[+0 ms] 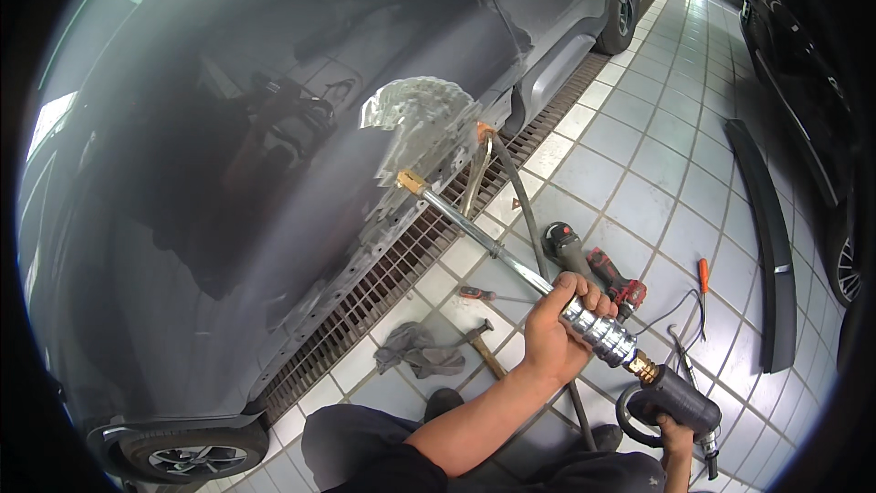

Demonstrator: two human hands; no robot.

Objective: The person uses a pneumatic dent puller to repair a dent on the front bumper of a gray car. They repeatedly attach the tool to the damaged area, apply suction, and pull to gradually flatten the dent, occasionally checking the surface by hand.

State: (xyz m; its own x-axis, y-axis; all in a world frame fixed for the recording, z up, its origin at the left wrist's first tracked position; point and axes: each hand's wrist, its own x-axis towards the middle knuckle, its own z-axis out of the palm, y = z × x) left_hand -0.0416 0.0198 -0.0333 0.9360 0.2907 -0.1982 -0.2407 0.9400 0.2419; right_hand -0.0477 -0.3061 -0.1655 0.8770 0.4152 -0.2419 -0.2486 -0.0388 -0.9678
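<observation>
My left hand [558,338] grips the chrome sliding weight [598,333] of a long dent-pulling tool. My right hand [676,438] is closed on its black pistol handle [675,402]. The tool's brass tip [410,182] is at a ground, bare-metal patch [411,119] low on the grey car panel [255,192]. An orange clamp [485,132] sits at the right side of the patch, with a cable [520,192] running down beside the shaft.
A grinder [561,242], red drill [616,288], screwdrivers [703,274], hammer [488,351] and grey rag [420,356] lie on the tiles [630,137]. A floor grate [365,306] runs along the car. A long black trim piece [766,237] lies beside a dark car [803,128] at right.
</observation>
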